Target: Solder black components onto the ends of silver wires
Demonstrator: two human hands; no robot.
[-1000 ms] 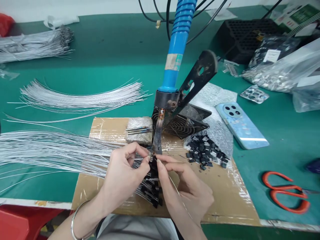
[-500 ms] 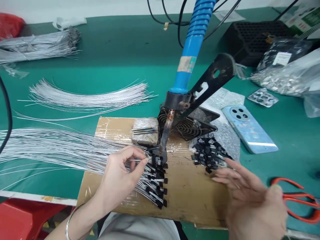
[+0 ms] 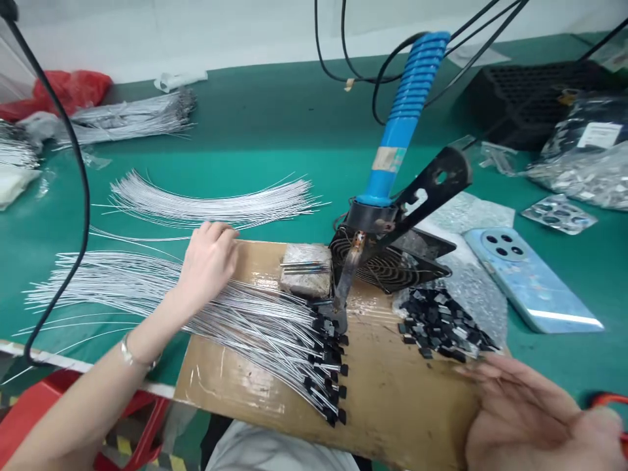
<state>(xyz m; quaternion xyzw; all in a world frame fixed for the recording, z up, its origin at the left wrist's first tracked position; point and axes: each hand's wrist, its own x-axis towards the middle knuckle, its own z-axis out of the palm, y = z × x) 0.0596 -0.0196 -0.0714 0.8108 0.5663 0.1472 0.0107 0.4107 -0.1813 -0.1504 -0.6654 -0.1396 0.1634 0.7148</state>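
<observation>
My left hand (image 3: 209,261) is above the long bundle of thin white wires (image 3: 265,320), close to a separate loose pile of white wires (image 3: 216,204). Its fingers are curled with their tips turned away, so whatever they hold is hidden. Small black caps (image 3: 333,369) are on the right-hand ends of the bundled wires. My right hand (image 3: 534,412) reaches in from the lower right, fingers stretched and thumb apart, just below a heap of small black pieces (image 3: 444,320). No held item shows in it.
A blue-handled soldering iron (image 3: 390,157) rises on its black bracket beside a fan (image 3: 383,261). A block with metal rods (image 3: 305,282) rests on cardboard (image 3: 392,392). A blue phone (image 3: 534,281) lies right, and a black cable (image 3: 81,176) hangs left.
My left hand has left the capped wire ends and moved left and back toward the loose wires. My right hand stays by the black pieces. The view has shifted.
</observation>
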